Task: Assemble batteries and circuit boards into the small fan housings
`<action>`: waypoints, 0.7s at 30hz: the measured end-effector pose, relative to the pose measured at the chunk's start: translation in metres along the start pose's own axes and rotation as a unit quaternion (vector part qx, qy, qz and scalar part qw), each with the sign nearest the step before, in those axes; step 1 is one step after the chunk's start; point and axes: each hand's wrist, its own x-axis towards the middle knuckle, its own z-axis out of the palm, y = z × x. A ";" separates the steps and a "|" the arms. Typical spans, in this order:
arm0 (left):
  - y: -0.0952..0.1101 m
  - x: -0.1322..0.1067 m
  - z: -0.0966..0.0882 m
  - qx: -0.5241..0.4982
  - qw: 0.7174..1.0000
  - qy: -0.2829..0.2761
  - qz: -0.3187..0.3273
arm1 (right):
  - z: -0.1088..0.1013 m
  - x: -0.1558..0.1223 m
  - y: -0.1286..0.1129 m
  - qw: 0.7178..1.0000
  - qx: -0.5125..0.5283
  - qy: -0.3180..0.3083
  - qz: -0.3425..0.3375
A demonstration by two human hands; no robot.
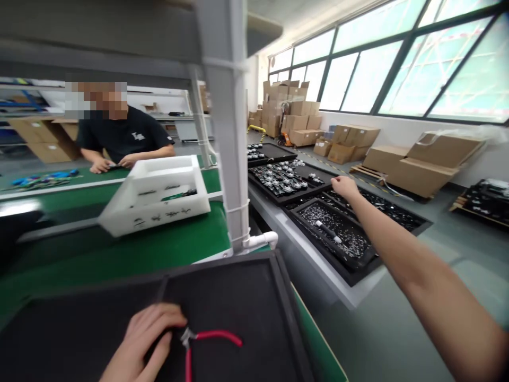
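My left hand (147, 342) rests over a black tray (238, 297), its fingers loosely bent and the thumb apart from them. No object shows in the dark gap between. Right beside its fingertips lie spread cutting pliers (217, 335) with red handles and metal jaws. Stretched far out to the right, my right hand (344, 187) is closed at the edge of a black tray of small white-and-black assemblies (280, 179). Its fingertips are small and partly turned away; whatever they hold cannot be made out.
A grey post (228, 122) with a white pipe elbow (262, 240) rises between the benches. A white foam box (159, 212) holds some parts. Near my right forearm, a black tray of tiny pieces (338, 228) carries a dark-and-white tool. Across the bench sits a co-worker (127, 132). Cartons (417, 164) stand behind.
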 end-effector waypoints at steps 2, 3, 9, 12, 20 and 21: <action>0.019 0.006 -0.013 -0.016 0.999 -0.031 0.019 | -0.024 -0.055 -0.015 0.998 -0.012 -0.025 -0.061; 0.027 0.008 -0.018 -0.021 0.998 -0.047 0.032 | -0.033 -0.091 -0.021 0.995 -0.014 -0.044 -0.091; 0.044 0.007 -0.021 -0.001 0.997 -0.028 0.078 | -0.077 -0.404 -0.032 0.940 0.078 -0.210 -0.257; 0.041 0.007 -0.018 0.004 0.995 -0.028 0.098 | -0.077 -0.554 -0.032 0.944 0.086 -0.179 -0.262; 0.029 0.021 -0.022 -0.009 0.989 -0.037 0.143 | -0.033 -0.635 -0.064 0.967 0.067 -0.054 -0.240; 0.027 0.020 -0.024 -0.013 0.989 -0.034 0.144 | -0.032 -0.631 -0.070 0.965 0.081 -0.050 -0.243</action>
